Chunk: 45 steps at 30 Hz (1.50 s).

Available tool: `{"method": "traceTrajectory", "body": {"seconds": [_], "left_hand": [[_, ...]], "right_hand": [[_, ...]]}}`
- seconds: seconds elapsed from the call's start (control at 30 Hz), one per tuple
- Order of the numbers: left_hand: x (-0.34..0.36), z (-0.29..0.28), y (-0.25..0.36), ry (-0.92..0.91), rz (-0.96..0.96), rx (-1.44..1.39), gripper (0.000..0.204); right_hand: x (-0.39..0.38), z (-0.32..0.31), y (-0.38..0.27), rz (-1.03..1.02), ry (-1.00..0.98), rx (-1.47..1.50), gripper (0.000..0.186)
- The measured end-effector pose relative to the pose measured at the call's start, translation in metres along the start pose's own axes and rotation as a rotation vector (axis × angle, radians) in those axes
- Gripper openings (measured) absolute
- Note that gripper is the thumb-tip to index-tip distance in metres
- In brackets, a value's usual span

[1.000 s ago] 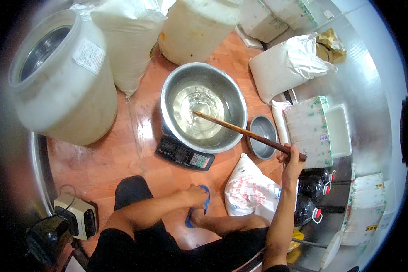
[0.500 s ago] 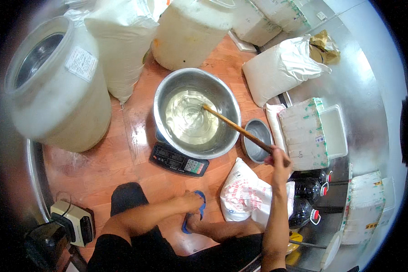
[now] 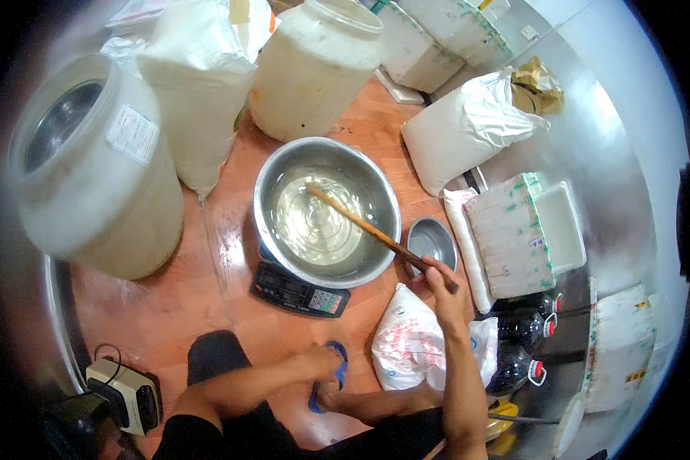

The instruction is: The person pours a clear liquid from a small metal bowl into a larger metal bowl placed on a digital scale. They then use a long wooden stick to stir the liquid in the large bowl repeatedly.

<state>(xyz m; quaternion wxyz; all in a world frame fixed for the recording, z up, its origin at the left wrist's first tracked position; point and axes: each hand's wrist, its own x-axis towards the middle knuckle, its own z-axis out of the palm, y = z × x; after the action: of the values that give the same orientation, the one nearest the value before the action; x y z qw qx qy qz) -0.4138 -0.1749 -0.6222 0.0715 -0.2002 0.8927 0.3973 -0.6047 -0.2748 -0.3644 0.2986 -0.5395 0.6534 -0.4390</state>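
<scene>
My right hand is closed around the dark upper end of a long wooden stick. The stick slants down and left into a wide steel basin, its tip in clear, pale yellowish liquid. Ripples circle across the liquid. Beneath the basin stands a black digital scale, its keypad facing me. My left forearm crosses over my thigh, and my left hand hangs low beside a blue sandal. The fingers of that hand are not clearly visible.
A smaller steel bowl and a white printed bag lie right of the basin. Large plastic barrels and white sacks stand around. Foam boxes and dark bottles line the right; a beige appliance sits lower left.
My right hand has moved left and slightly down, and the stick's tip has swung left through the liquid. The whole view has shifted a little. My left hand stays by the sandal.
</scene>
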Motion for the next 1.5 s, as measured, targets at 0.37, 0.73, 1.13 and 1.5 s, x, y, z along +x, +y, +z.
{"method": "traceTrajectory", "body": {"seconds": [0.37,0.73,1.13,1.5], "left_hand": [[0.007,0.013,-0.004,0.093,-0.015,0.011,0.050],[-0.010,-0.019,0.007,0.016,-0.014,-0.003,0.060],[-0.026,-0.051,0.016,-0.024,-0.045,-0.009,0.054],[-0.006,-0.026,0.010,-0.043,-0.029,0.037,0.060]], "right_hand": [[-0.001,-0.032,0.008,0.020,0.234,-0.006,0.037],[0.001,-0.086,-0.005,0.009,0.463,-0.007,0.036],[0.005,-0.042,0.000,0.181,0.115,0.139,0.038],[0.008,-0.052,0.027,0.072,0.375,-0.060,0.031]]}}
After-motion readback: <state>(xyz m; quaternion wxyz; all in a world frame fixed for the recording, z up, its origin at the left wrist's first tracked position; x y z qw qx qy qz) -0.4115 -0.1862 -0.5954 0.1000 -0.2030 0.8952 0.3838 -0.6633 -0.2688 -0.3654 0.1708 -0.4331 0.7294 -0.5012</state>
